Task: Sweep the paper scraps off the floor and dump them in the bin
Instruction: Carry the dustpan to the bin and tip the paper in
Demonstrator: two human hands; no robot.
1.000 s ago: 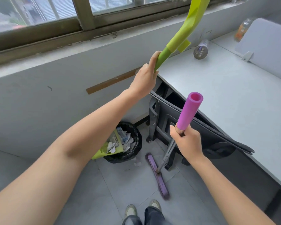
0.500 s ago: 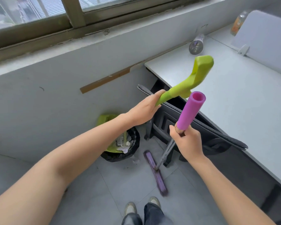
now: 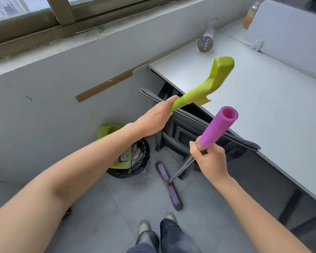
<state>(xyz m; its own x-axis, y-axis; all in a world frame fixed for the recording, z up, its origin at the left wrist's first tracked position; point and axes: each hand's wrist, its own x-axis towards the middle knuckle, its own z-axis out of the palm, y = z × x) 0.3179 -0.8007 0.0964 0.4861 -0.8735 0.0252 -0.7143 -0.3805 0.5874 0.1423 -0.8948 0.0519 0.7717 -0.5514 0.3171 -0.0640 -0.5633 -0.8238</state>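
Head view, the only one. L hand (image 3: 154,118), mid-frame, was wrapped tight round the green dustpan handle (image 3: 204,87), whose top end stuck up toward the upper right, over the edge of the white surface (image 3: 263,106). The dustpan tray (image 3: 117,148) sat left of centre, tipped steeply into the black bin (image 3: 135,164); the arm hid part of it. Paper scraps (image 3: 137,155) lay inside the bin w/ the tray's lip, so most of the load looked dumped. One small scrap (image 3: 147,175) was on the floor (image 3: 98,207) just beside the bin's lower right rim.

R hand (image 3: 207,158), right of centre, was closed round the broom shaft just under its purple foam grip (image 3: 218,127). The purple broom head (image 3: 169,187) rested flat on the tiles, near the bin and just above the person's shoes (image 3: 157,223) at bottom centre. A dark chair (image 3: 190,132) stood tucked under the surface behind both hands.

Step, by my read: emptying the pan, near the end of the task. Next probably needs the tray held tipped or shaken until clear, then lifted out w/o catching the bin liner, and that stray scrap swept up.
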